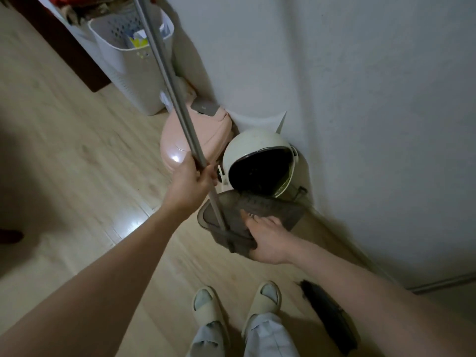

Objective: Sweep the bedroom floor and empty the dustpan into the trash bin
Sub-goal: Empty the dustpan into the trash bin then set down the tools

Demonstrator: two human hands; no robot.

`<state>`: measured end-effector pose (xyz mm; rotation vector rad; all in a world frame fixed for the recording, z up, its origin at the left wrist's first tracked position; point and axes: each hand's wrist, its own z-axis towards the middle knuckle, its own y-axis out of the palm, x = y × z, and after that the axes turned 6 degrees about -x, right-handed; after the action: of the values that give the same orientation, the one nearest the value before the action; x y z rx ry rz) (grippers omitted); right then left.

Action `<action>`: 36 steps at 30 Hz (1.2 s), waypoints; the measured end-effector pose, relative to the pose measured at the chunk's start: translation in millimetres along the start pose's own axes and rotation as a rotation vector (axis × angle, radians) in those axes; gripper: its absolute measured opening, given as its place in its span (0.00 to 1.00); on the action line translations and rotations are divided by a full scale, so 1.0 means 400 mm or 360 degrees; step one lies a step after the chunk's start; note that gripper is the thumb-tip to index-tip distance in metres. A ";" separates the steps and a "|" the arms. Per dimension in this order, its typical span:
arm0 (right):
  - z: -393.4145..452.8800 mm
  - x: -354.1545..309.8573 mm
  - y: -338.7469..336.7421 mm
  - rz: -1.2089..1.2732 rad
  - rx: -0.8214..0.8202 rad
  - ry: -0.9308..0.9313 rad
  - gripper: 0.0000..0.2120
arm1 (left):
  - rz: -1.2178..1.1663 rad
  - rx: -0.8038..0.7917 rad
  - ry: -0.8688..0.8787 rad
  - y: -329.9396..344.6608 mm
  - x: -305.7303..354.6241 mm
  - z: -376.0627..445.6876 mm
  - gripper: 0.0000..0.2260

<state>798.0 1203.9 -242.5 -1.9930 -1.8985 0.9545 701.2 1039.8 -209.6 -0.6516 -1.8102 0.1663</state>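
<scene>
In the head view, the left hand (192,184) is gripping the grey dustpan handle (167,81), fingers wrapped round the pole low on its length, most likely to steady it and set the tilt while the pan is being tipped. The right hand (265,238) is holding the dustpan (247,212) from beneath at its back corner, the thumb lying over the ribbed upper face and the fingers hidden under the pan, apparently to lift the rear so the contents slide forward. Beyond the right fingertips, the pan's open lip is pointing away from the person toward the dark mouth of the trash bin (260,163), whose domed lid is standing open; lip and rim appear to be touching or just apart. The handle's long axis is running from the pan, past the left fingers, up and leftward out of frame. The broom head (327,313) is lying on the floor (77,163) near the right forearm, presumably set aside for the emptying.
</scene>
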 end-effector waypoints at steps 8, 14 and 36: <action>0.152 -0.256 0.037 0.0207 -0.0042 -0.0131 0.25 | -0.0034 0.0415 -0.0292 -0.184 -0.187 -0.040 0.06; 0.338 -0.381 0.142 0.0121 -0.0026 -0.0090 0.25 | -0.0216 0.0684 -0.0434 -0.223 -0.394 -0.034 0.07; 0.946 -0.470 0.346 -0.0619 -0.0313 -0.0561 0.20 | -0.0120 0.1037 -0.0639 -0.294 -0.921 0.091 0.08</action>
<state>695.6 904.7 -555.1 -1.5250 -2.5365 1.0931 700.3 761.4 -480.8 -0.0841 -1.9963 0.8438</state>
